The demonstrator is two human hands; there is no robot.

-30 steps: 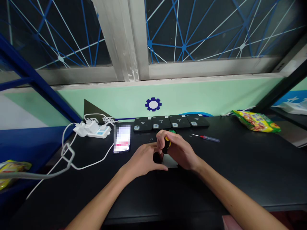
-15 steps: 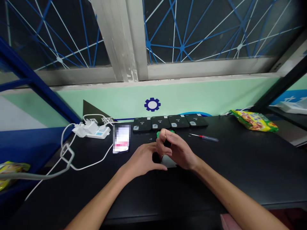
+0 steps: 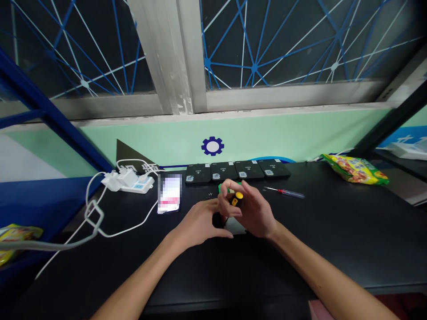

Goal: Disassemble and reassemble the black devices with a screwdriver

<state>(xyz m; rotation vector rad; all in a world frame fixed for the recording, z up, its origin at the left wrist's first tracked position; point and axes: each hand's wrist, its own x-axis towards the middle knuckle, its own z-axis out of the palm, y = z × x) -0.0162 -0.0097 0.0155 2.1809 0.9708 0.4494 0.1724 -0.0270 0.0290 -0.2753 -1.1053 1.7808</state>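
Observation:
In front of me lies a flat device (image 3: pixel 236 227) with a silver plate at its near side and a green circuit board (image 3: pixel 220 188) at its far side; my hands cover most of the rest. My left hand (image 3: pixel 197 226) is curved around its left side, thumb along the near edge, gripping it. Above the device, my right hand (image 3: pixel 258 213) is closed on a screwdriver (image 3: pixel 237 198) with a black and yellow handle, its yellow end facing me. The screwdriver's tip is hidden by my fingers.
Several flat black cases (image 3: pixel 222 171) stand in a row at the back. A second screwdriver (image 3: pixel 285 192) with a clear handle lies to the right. A phone (image 3: pixel 170 193), a white power strip (image 3: pixel 133 182) with cables and a snack bag (image 3: pixel 355 169) also lie on the black table (image 3: pixel 267 275).
My right hand has opened its fingers slightly and turned, bringing the screwdriver's yellow handle end into sight. The left hand stays at the device.

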